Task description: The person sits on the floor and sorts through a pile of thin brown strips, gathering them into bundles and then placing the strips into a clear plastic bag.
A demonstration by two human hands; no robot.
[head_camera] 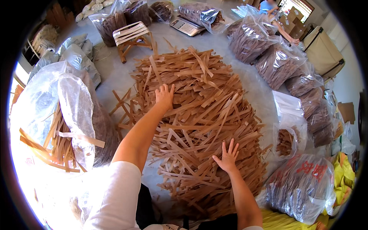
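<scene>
A broad heap of flat brown dried strips covers the floor in front of me. My left hand rests on the heap's upper left part, fingers apart, with some fingertips among the strips. Lower and to the right, my right hand lies palm down on the strips with its fingers spread. Neither hand appears to grasp a strip, though both palms are hidden. Left of my left arm stands a large translucent woven sack, its mouth open and more strips sticking out.
A wooden folding stool and a digital scale stand beyond the heap. Filled clear bags line the right side. A tied plastic bag sits near my right arm. Another person is at the top right.
</scene>
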